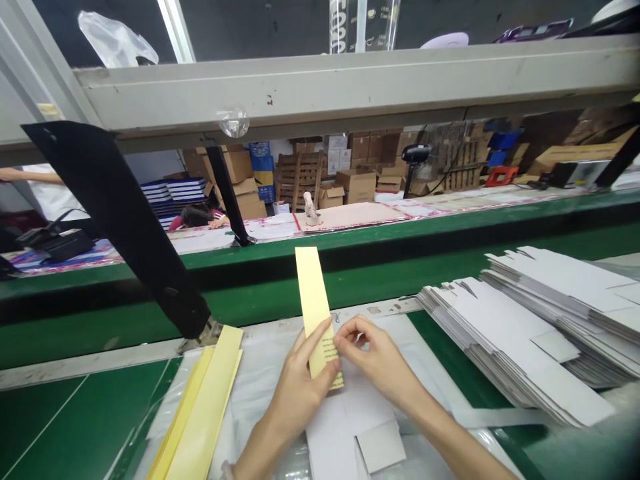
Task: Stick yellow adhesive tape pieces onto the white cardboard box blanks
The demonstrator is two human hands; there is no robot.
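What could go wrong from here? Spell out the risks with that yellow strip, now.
The yellow strip, pinched upright between the left hand and right hand, could slip or crease, since only its lower end is gripped. The stacked white card blanks sit close to the right forearm and lie unevenly, so a bump might slide them. The loose yellow strips lie on plastic sheeting and might slide.

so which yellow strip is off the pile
The strip held up between the left hand and right hand; the others lie flat in the pile to the left.
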